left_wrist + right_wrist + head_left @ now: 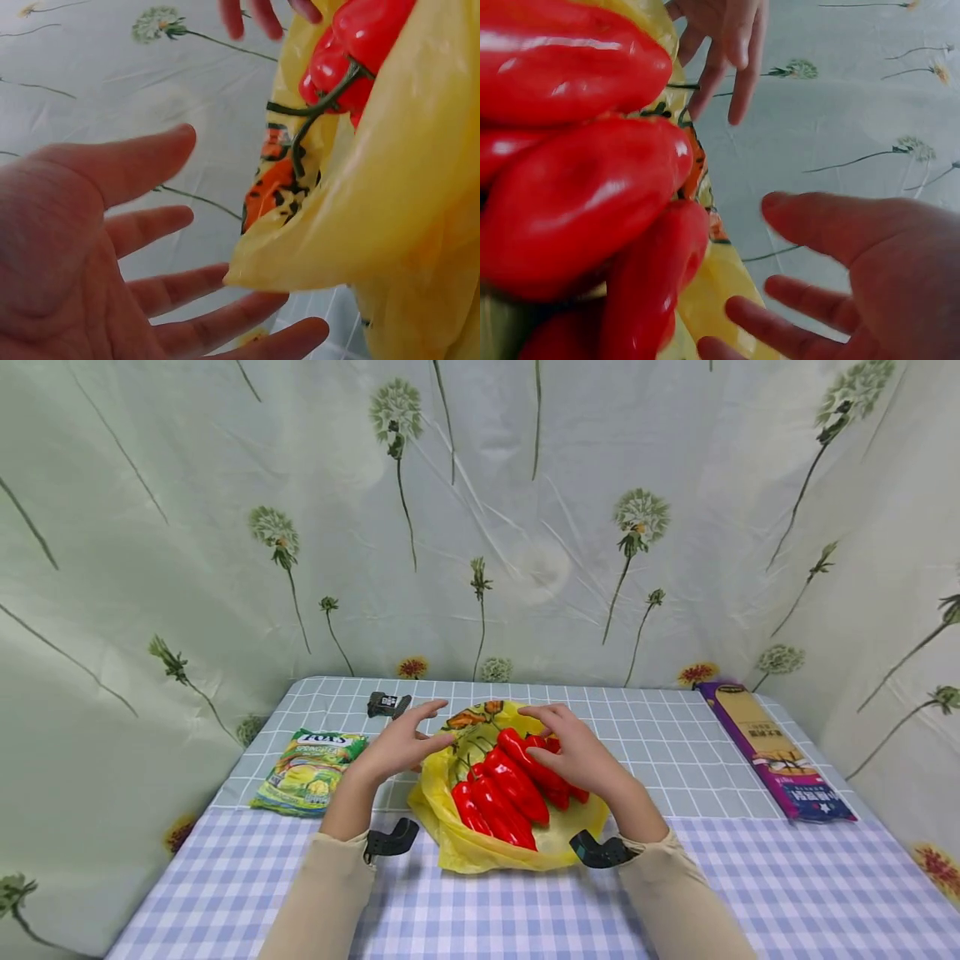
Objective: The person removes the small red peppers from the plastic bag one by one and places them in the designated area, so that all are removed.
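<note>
A yellow plastic bag (431,806) lies spread wide at the middle of the table, its mouth toward me. Several glossy red peppers (517,781) with green stems rest in it. My left hand (397,745) is at the bag's left rim, thumb and fingers spread apart with nothing between them; in the left wrist view its fingertips (304,330) come right up to the yellow plastic. On the other side my right hand (573,752) hovers by the right rim, also spread and holding nothing. The right wrist view has its fingers (780,322) beside the bag and peppers.
Left of the bag lies a green Fox's candy packet (311,774). Behind it sits a small black object (386,703). A long purple packet (776,752) lies along the table's right edge. A curtain with dandelion prints (525,527) hangs behind the checked tablecloth (750,885).
</note>
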The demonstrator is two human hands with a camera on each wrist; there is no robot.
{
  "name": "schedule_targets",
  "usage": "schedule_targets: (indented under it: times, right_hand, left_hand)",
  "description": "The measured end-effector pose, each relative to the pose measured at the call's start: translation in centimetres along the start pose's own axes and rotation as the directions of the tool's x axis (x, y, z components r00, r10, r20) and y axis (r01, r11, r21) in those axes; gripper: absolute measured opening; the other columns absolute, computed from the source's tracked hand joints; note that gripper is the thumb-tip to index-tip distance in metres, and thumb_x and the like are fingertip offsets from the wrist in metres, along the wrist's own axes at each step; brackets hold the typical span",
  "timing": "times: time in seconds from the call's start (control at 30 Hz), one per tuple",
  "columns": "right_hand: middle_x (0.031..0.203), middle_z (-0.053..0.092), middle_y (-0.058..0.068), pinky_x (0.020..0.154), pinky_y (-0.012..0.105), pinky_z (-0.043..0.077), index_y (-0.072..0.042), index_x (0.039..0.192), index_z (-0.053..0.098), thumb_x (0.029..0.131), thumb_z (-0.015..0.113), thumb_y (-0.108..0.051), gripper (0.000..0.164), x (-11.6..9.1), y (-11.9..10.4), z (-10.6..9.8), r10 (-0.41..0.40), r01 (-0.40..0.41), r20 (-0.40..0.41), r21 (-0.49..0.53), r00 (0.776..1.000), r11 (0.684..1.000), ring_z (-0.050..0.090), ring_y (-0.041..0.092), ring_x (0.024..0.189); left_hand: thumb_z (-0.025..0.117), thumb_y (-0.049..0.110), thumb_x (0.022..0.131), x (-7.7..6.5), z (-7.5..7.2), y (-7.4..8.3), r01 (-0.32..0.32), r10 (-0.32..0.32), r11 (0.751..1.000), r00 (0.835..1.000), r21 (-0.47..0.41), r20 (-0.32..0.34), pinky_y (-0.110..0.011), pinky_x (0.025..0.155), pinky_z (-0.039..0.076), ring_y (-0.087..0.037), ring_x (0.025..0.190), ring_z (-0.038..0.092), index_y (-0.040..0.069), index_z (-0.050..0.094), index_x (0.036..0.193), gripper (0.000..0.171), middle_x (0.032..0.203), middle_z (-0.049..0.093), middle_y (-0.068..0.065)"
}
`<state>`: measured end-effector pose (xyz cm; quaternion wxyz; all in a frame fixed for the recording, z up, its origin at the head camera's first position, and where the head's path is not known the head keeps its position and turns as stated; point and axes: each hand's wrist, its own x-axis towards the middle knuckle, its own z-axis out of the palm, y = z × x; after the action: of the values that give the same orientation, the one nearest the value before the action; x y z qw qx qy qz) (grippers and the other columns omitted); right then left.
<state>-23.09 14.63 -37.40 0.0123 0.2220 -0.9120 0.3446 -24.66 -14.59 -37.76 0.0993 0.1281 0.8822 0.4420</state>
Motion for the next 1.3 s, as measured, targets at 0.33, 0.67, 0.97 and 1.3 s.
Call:
schedule_targets:
  times: [0.33, 0.67, 0.97, 1.3]
  right_hand:
    - [0.14, 0.056, 0.011, 0.095, 0.045, 0.056, -0.017, 0.146, 0.05, 0.091, 0.071, -0.02, 0.059, 1.2, -0.1, 1.3, 0.059, -0.054, 0.096, -0.056, 0.994, 0.997, 0.061, 0.029, 0.117]
    - [0.137, 0.06, 0.011, 0.1, 0.049, 0.052, -0.016, 0.146, 0.05, 0.092, 0.07, -0.014, 0.058, 1.2, 0.1, 1.9, 0.06, -0.053, 0.097, -0.072, 0.993, 0.996, 0.06, 0.03, 0.12]
    - [0.129, 0.065, 0.008, 0.093, 0.046, 0.057, -0.023, 0.143, 0.054, 0.091, 0.069, -0.011, 0.055, 1.2, 0.1, 2.0, 0.111, -0.105, 0.086, -0.07, 0.99, 0.992, 0.061, 0.027, 0.114]
    - [0.127, 0.066, 0.008, 0.086, 0.041, 0.059, -0.022, 0.142, 0.053, 0.091, 0.066, -0.01, 0.054, 1.4, 0.2, 2.1, 0.117, -0.114, 0.071, -0.042, 0.991, 0.993, 0.064, 0.026, 0.111]
  left_hand:
    - [0.07, 0.018, 0.092, 0.6, 1.3, -0.7, 0.008, -0.008, 1.0, 1.0, 0.012, -0.009, -0.036, 0.07, 0.061, -0.038, 0.114, 0.063, 0.019, 0.041, 0.153, 0.068, 0.149, 0.048, -0.022]
    - [0.067, 0.006, 0.09, 0.4, 1.5, -0.4, 0.005, -0.005, 1.0, 1.0, 0.029, 0.011, -0.033, 0.068, 0.06, -0.027, 0.095, 0.064, 0.019, 0.049, 0.148, 0.062, 0.142, 0.052, -0.022]
    - [0.064, -0.002, 0.089, 0.3, 1.2, -0.9, -0.038, 0.037, 0.999, 0.998, 0.037, 0.045, -0.03, 0.066, 0.058, -0.021, 0.079, 0.061, 0.015, 0.052, 0.145, 0.059, 0.146, 0.051, -0.019]
    - [0.064, 0.0, 0.09, 0.2, 1.2, -0.9, -0.043, 0.039, 0.993, 0.998, 0.106, 0.043, -0.051, 0.105, 0.05, -0.035, 0.129, 0.052, 0.011, 0.055, 0.143, 0.055, 0.148, 0.052, -0.016]
